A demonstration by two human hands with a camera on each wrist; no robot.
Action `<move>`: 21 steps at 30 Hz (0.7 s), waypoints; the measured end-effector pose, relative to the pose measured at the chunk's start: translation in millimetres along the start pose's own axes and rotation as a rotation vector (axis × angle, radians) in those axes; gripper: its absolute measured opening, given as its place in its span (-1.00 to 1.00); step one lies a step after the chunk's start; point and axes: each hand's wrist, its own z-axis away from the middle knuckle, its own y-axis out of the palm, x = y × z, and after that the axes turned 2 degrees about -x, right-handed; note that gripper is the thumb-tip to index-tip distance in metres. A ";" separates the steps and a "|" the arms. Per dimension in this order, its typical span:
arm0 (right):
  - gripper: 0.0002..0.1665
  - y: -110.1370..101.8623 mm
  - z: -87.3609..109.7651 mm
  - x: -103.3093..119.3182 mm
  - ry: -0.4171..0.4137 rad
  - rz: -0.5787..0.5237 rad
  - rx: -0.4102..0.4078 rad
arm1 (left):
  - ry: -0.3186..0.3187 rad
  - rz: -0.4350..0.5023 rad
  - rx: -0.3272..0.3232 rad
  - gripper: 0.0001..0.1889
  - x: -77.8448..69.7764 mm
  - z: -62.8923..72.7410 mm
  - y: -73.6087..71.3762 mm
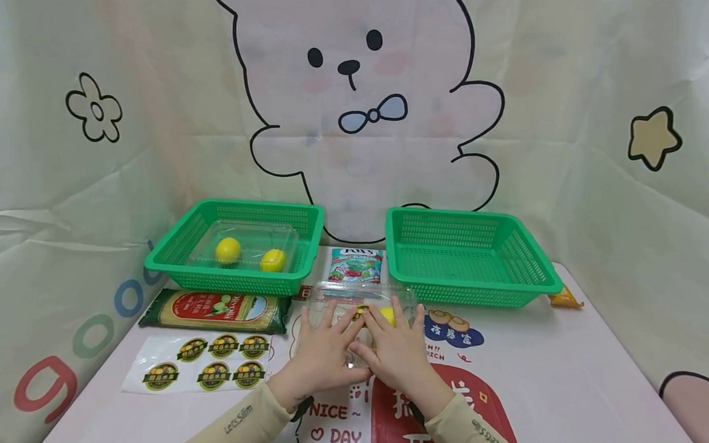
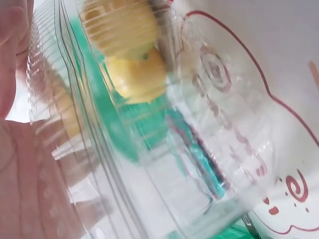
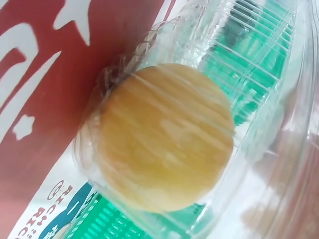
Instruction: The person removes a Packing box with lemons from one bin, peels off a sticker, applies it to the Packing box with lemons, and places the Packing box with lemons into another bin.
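A clear plastic clamshell box (image 1: 340,290) lies on the table in front of the person, with a yellow round fruit (image 1: 388,315) showing inside it. On its lid sits a dark round sticker (image 1: 360,311), partly between the fingertips. The left hand (image 1: 325,358) rests on the lid's left part, fingers spread and straight. Over the right part the right hand (image 1: 399,356) lies likewise spread, its fingers near the left hand's. Through the box wall in the left wrist view, yellow fruit (image 2: 139,74) appears blurred. One yellow fruit (image 3: 167,137) fills the middle of the right wrist view behind ribbed plastic.
At the back left, a green basket (image 1: 229,281) holds another clear box with two yellow fruits. Another green basket (image 1: 467,294) stands back right, an orange packet (image 1: 565,298) beside it. A FOX'S candy bag (image 1: 355,266), noodle pack (image 1: 215,310) and sticker sheet (image 1: 196,365) lie around.
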 end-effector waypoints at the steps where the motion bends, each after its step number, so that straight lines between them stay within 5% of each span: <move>1: -0.16 0.2 0.3 -0.4 0.002 -0.006 0.003 | -0.001 -0.007 0.009 -0.07 0.7 0.2 -0.7; 14: -0.18 -4.0 5.5 -8.1 0.063 -0.052 0.005 | -0.026 0.049 0.013 -0.15 8.3 5.5 -10.9; 21: -0.22 -6.4 6.1 -6.1 -0.015 -0.113 0.026 | 0.020 0.090 0.005 -0.13 8.6 6.5 -6.1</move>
